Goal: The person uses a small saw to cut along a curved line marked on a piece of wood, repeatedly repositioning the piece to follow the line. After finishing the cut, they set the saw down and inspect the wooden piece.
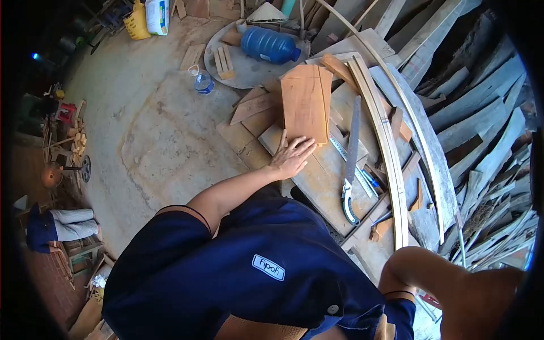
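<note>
My left hand (292,157) rests with its fingers spread on the near end of a reddish-brown board (306,102). A dark line runs along the board's right side. To the right of the board lies a handsaw (352,148) with a black and white handle, its blade pointing away from me. A metal ruler (339,148) and a blue pen (369,179) lie close to the saw. My right arm is raised at the lower right, and its hand is out of sight.
Long thin strips (391,153) curve along the right of the worktable (317,175). Beyond the board are a blue water jug (271,45) and a clear bottle (203,82). Rough planks (481,130) stand at the right. Another person (62,225) is at the far left.
</note>
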### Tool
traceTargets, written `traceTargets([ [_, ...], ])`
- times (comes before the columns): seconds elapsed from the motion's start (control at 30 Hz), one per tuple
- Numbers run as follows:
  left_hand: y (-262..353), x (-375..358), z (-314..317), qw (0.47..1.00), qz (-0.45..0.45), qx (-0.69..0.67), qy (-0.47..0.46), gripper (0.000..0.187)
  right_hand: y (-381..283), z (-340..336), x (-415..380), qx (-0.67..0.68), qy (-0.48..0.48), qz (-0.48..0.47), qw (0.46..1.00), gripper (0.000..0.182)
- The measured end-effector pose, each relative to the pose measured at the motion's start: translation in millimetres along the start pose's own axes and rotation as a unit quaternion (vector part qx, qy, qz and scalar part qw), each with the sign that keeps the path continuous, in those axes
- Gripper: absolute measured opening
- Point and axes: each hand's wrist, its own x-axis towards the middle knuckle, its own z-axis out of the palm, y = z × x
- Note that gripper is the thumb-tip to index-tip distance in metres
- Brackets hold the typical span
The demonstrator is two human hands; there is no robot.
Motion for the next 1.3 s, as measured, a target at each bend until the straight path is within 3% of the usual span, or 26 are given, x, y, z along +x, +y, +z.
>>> traceTargets([
  [0.03, 0.5, -3.0, -1.6, 1.0, 0.007, 0.007, -0.002, 0.065, 0.6, -0.3, -1.9, 0.003, 0.006, 0.001, 1.0, 0.041],
  [0.07, 1.7, -7.9, -2.9, 1.0, 0.013, 0.013, -0.004, 0.063, -13.6, -15.7, -1.2, -0.205, -0.084, 0.084, 0.972, 0.033],
  [0.23, -10.1, 3.0, -2.7, 1.0, 0.019, 0.008, 0.001, 0.062, 28.6, 20.3, -6.3, -0.051, -0.08, 0.142, 0.985, 0.029],
  [0.3, -10.2, 5.8, -3.4, 1.0, 0.025, -0.005, -0.008, 0.062, 27.1, 16.4, -1.8, 0.11, 0.113, 0.104, 0.982, 0.026],
  [0.37, -14.4, 7.7, -4.2, 1.0, 0.026, 0.002, -0.004, 0.061, 29.8, 6.5, -1.1, 0.074, 0.08, 0.12, 0.987, 0.025],
  [0.43, -16.5, 11.5, -11.8, 0.999, 0.041, -0.002, -0.023, 0.059, 39.3, 2.9, -3.0, -0.037, -0.01, 0.074, 0.997, 0.024],
  [0.57, -18.9, 20.4, -13.5, 0.998, 0.044, -0.007, -0.053, 0.054, 59.1, 30.5, -9.7, -0.012, 0.063, 0.064, 0.996, 0.028],
  [0.6, -20.6, 21.4, -12.5, 0.998, 0.051, -0.02, -0.04, 0.05, 63.5, 39.8, -11.4, 0.38, 0.145, 0.078, 0.91, 0.031],
  [0.63, -22.9, 23.2, -13.4, 0.998, 0.044, -0.008, -0.036, 0.05, 66.8, 48.3, -13.7, 0.71, 0.197, 0.082, 0.671, 0.035],
  [0.67, -23.2, 23.6, -12.8, 0.998, 0.043, -0.019, -0.042, 0.049, 70.6, 54.1, -15.7, 0.92, 0.213, 0.075, 0.32, 0.039],
  [0.7, -21.7, 23.4, -13.1, 0.997, 0.041, -0.035, -0.048, 0.048, 74.7, 57.7, -17.5, 0.923, 0.215, 0.074, 0.311, 0.039],
  [0.8, -22.5, 18.8, -10.8, 0.998, 0.035, -0.038, -0.036, 0.048, 86.4, 64.5, -21.5, 0.649, 0.171, 0.074, 0.738, 0.039],
  [0.87, -19.4, 18.9, -6.3, 0.998, 0.039, -0.026, -0.03, 0.05, 88.3, 63.4, -21.4, 0.349, 0.101, 0.067, 0.929, 0.04],
  [0.9, -19.5, 21.1, -8.1, 0.998, 0.043, -0.031, -0.03, 0.05, 88.1, 62.6, -21.4, 0.18, 0.059, 0.056, 0.98, 0.041],
  [0.93, -20.0, 21.5, -9.3, 0.998, 0.041, -0.03, -0.034, 0.05, 82.7, 48.1, -17.2, 0.176, 0.057, 0.059, 0.981, 0.041],
  [0.97, -20.7, 21.0, -10.2, 0.998, 0.037, -0.026, -0.039, 0.051, 72.2, 17.9, -8.3, 0.436, 0.083, 0.149, 0.884, 0.04],
  [1.0, -21.1, 19.4, -9.7, 0.998, 0.045, -0.017, -0.028, 0.052, 62.6, -11.6, -1.0, 0.66, 0.104, 0.224, 0.709, 0.04],
  [1.03, -20.7, 17.1, -7.7, 0.998, 0.042, -0.018, -0.033, 0.052, 62.0, -14.0, 2.1, 0.827, 0.119, 0.279, 0.473, 0.041],
  [1.07, -21.5, 17.0, -5.6, 0.998, 0.046, -0.03, -0.028, 0.052, 61.5, -15.6, -3.4, 0.827, 0.125, 0.279, 0.472, 0.041],
  [1.1, -22.7, 17.6, -4.5, 0.998, 0.052, -0.042, -0.021, 0.051, 71.1, 4.2, -10.9, 0.693, 0.1, 0.256, 0.667, 0.031],
  [1.13, -22.4, 17.6, -3.6, 0.997, 0.053, -0.044, -0.023, 0.051, 80.3, 23.7, -17.7, 0.518, 0.068, 0.221, 0.824, 0.021],
  [1.17, -22.2, 18.1, -3.0, 0.997, 0.051, -0.046, -0.017, 0.051, 83.8, 32.3, -20.9, 0.312, 0.031, 0.173, 0.934, 0.011],
  [1.23, -21.8, 18.5, -5.4, 0.998, 0.05, -0.046, -0.012, 0.05, 73.1, 23.0, -13.0, 0.318, 0.034, 0.198, 0.927, 0.005],
  [1.3, -19.8, 18.2, -9.9, 0.998, 0.034, -0.026, -0.04, 0.053, 58.8, 5.3, 7.0, 0.325, -0.051, 0.408, 0.852, 0.003],
])
